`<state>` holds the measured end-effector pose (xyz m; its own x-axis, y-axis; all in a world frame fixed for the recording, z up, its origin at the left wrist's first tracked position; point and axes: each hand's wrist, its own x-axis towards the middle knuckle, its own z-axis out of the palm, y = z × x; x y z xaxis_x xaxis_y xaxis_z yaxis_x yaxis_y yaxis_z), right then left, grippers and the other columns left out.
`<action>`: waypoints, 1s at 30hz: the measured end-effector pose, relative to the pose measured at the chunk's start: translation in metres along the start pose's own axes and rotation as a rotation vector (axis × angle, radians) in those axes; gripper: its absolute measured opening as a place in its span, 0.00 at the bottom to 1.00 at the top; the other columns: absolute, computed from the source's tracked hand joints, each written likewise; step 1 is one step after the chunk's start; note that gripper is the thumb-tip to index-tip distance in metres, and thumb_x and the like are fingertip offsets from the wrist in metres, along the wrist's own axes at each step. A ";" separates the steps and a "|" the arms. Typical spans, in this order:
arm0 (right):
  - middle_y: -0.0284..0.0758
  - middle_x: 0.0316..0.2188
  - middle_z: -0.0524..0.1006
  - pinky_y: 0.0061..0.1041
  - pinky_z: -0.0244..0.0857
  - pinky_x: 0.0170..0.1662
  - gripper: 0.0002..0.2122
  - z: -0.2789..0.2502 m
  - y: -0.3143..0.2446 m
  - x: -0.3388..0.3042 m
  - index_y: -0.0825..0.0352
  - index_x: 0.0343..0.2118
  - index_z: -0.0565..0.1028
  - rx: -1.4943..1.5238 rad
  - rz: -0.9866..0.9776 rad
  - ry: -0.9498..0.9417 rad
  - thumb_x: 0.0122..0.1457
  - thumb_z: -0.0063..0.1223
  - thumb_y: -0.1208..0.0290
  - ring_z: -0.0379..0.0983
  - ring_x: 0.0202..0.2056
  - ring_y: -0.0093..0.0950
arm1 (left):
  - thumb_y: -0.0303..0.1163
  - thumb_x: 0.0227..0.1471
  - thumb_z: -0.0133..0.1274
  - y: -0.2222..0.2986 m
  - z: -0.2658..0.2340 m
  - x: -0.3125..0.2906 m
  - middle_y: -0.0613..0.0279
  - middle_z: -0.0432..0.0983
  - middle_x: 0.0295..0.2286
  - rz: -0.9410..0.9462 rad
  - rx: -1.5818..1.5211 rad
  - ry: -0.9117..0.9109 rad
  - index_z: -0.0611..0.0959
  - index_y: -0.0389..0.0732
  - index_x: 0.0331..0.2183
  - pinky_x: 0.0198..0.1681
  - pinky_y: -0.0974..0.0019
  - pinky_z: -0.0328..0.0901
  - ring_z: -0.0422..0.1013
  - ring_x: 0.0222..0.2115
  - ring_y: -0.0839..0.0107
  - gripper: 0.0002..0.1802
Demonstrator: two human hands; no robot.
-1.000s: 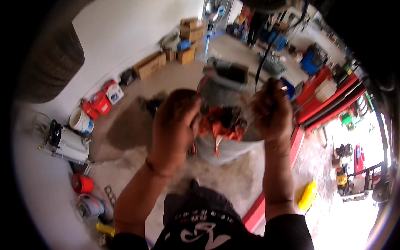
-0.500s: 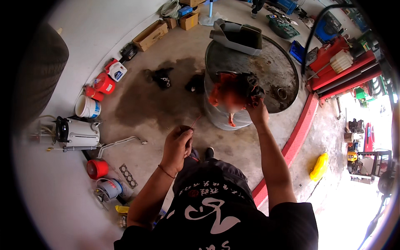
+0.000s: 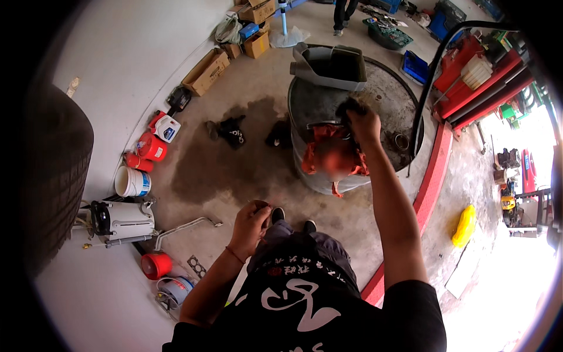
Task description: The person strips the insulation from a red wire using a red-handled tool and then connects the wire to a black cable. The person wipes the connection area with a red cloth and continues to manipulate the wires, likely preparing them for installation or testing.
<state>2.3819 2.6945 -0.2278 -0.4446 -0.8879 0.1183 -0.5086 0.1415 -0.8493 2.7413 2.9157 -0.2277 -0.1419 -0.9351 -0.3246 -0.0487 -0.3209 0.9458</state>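
My right hand (image 3: 366, 122) is closed on a dark crumpled cloth (image 3: 348, 108) above the top of a large metal drum (image 3: 387, 88). Just below that hand, a red-orange cloth (image 3: 314, 154) hangs over the drum's near edge, its middle blurred. My left hand (image 3: 251, 224) is held lower and to the left, thumb and fingers pinched together in front of my legs. Whatever the pinch holds is too small to make out. A grey cut-open jug (image 3: 328, 82) lies on the far part of the drum top, and a small ring (image 3: 402, 142) lies at its right.
Dark cloth pieces (image 3: 232, 136) lie on a wet floor stain left of the drum. Along the left wall stand red containers (image 3: 153, 146), a white bucket (image 3: 132, 181) and cardboard boxes (image 3: 205, 71). A red floor rail (image 3: 431, 188) runs at right. Another person's legs (image 3: 341, 14) show far off.
My right hand has lifted the dark cloth up and away from the red-orange cloth, over the drum top. My left hand has dropped slightly. The view has shifted, and the distant person's legs show more.
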 end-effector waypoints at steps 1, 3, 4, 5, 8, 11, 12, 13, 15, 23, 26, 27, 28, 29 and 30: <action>0.45 0.26 0.80 0.38 0.70 0.37 0.18 0.006 -0.005 0.018 0.68 0.35 0.80 -0.069 -0.085 0.056 0.48 0.62 0.58 0.79 0.32 0.41 | 0.30 0.58 0.51 0.008 -0.007 0.000 0.68 0.67 0.17 0.031 0.087 -0.007 0.76 0.38 0.34 0.13 0.76 0.50 0.56 0.10 0.82 0.06; 0.45 0.24 0.80 0.38 0.70 0.36 0.18 0.014 -0.009 0.035 0.68 0.34 0.80 -0.181 -0.124 0.014 0.49 0.62 0.57 0.79 0.30 0.41 | 0.30 0.58 0.51 0.022 -0.017 0.001 0.69 0.67 0.17 0.135 0.201 -0.007 0.76 0.38 0.34 0.13 0.77 0.51 0.56 0.11 0.83 0.06; 0.45 0.24 0.80 0.39 0.70 0.36 0.18 0.016 -0.010 0.035 0.68 0.33 0.80 -0.223 -0.075 -0.083 0.49 0.62 0.56 0.79 0.30 0.42 | 0.30 0.58 0.51 0.029 -0.020 0.000 0.69 0.67 0.18 0.205 0.228 -0.003 0.76 0.38 0.34 0.13 0.77 0.51 0.56 0.11 0.83 0.06; 0.45 0.23 0.79 0.39 0.69 0.36 0.18 0.015 -0.007 0.029 0.69 0.33 0.80 -0.261 -0.024 -0.180 0.49 0.62 0.56 0.79 0.30 0.42 | 0.30 0.58 0.51 0.034 -0.023 -0.001 0.68 0.67 0.18 0.175 0.183 0.008 0.76 0.38 0.34 0.13 0.77 0.50 0.56 0.11 0.83 0.06; 0.42 0.20 0.78 0.36 0.69 0.32 0.19 -0.007 0.026 -0.018 0.69 0.30 0.80 -0.312 -0.042 -0.017 0.51 0.61 0.54 0.78 0.25 0.38 | 0.30 0.58 0.52 0.049 -0.029 -0.003 0.68 0.67 0.19 -0.040 -0.081 0.073 0.76 0.38 0.34 0.12 0.77 0.50 0.55 0.11 0.83 0.06; 0.42 0.24 0.80 0.34 0.69 0.37 0.21 -0.040 0.043 -0.096 0.71 0.30 0.79 -0.199 0.275 -0.024 0.52 0.61 0.53 0.78 0.30 0.35 | 0.30 0.57 0.51 0.036 -0.037 -0.006 0.69 0.66 0.19 -0.236 -0.280 0.177 0.76 0.39 0.34 0.12 0.77 0.49 0.55 0.11 0.83 0.05; 0.43 0.26 0.80 0.33 0.69 0.39 0.22 -0.044 0.050 -0.116 0.72 0.32 0.79 -0.196 0.286 0.083 0.52 0.61 0.52 0.78 0.32 0.35 | 0.30 0.57 0.51 0.025 -0.042 -0.001 0.69 0.66 0.18 -0.218 -0.247 0.169 0.76 0.39 0.34 0.12 0.77 0.49 0.55 0.10 0.82 0.05; 0.43 0.30 0.80 0.32 0.69 0.41 0.23 -0.045 0.081 -0.126 0.71 0.34 0.79 -0.270 0.300 0.161 0.52 0.60 0.50 0.78 0.35 0.35 | 0.30 0.57 0.51 0.036 -0.038 0.007 0.69 0.66 0.18 -0.266 -0.276 0.165 0.76 0.39 0.34 0.11 0.76 0.49 0.54 0.10 0.82 0.05; 0.42 0.29 0.81 0.33 0.69 0.42 0.21 -0.040 0.086 -0.125 0.72 0.33 0.79 -0.357 0.367 0.121 0.53 0.60 0.52 0.78 0.35 0.36 | 0.31 0.57 0.51 0.049 -0.032 0.022 0.69 0.66 0.18 -0.310 -0.312 0.136 0.76 0.40 0.33 0.11 0.76 0.48 0.54 0.10 0.82 0.05; 0.26 0.20 0.73 0.20 0.59 0.20 0.06 -0.097 -0.004 -0.101 0.66 0.27 0.76 0.651 0.374 0.158 0.57 0.55 0.70 0.66 0.19 0.17 | 0.31 0.57 0.52 0.097 0.009 0.061 0.69 0.67 0.18 -0.207 -0.158 -0.107 0.77 0.40 0.33 0.13 0.77 0.49 0.56 0.11 0.84 0.05; 0.26 0.19 0.72 0.18 0.60 0.21 0.06 -0.120 -0.037 -0.091 0.65 0.27 0.76 0.820 0.276 0.242 0.58 0.53 0.70 0.66 0.19 0.17 | 0.32 0.57 0.52 0.086 0.016 0.070 0.69 0.67 0.18 -0.225 -0.127 -0.191 0.77 0.40 0.34 0.14 0.76 0.49 0.57 0.12 0.84 0.06; 0.26 0.19 0.72 0.18 0.60 0.21 0.07 -0.126 -0.036 -0.084 0.65 0.27 0.76 0.845 0.257 0.257 0.59 0.52 0.69 0.66 0.19 0.17 | 0.32 0.57 0.52 0.080 0.016 0.073 0.69 0.67 0.17 -0.233 -0.110 -0.229 0.77 0.40 0.34 0.14 0.76 0.49 0.57 0.12 0.84 0.06; 0.30 0.22 0.76 0.18 0.63 0.23 0.08 -0.136 -0.035 -0.079 0.66 0.31 0.77 0.757 0.261 0.220 0.60 0.50 0.68 0.71 0.21 0.19 | 0.32 0.57 0.53 0.077 0.014 0.075 0.69 0.67 0.17 -0.055 0.022 -0.290 0.77 0.40 0.35 0.14 0.76 0.49 0.57 0.12 0.83 0.06; 0.31 0.24 0.77 0.19 0.65 0.24 0.09 -0.140 -0.034 -0.080 0.66 0.33 0.77 0.880 0.266 0.223 0.61 0.48 0.68 0.72 0.23 0.20 | 0.32 0.57 0.53 0.073 0.011 0.076 0.69 0.67 0.17 0.127 0.149 -0.324 0.77 0.40 0.35 0.14 0.76 0.49 0.57 0.12 0.83 0.06; 0.32 0.26 0.78 0.19 0.66 0.25 0.10 -0.147 -0.051 -0.081 0.67 0.35 0.78 1.000 0.270 0.221 0.61 0.47 0.67 0.73 0.24 0.20 | 0.32 0.57 0.53 0.076 0.011 0.076 0.69 0.67 0.17 0.052 0.091 -0.319 0.77 0.40 0.35 0.14 0.76 0.49 0.56 0.12 0.83 0.06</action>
<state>2.3357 2.8240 -0.1183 -0.6280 -0.7670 -0.1315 0.4203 -0.1921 -0.8868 2.7161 2.8216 -0.1800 -0.4481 -0.8512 -0.2734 -0.1197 -0.2459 0.9619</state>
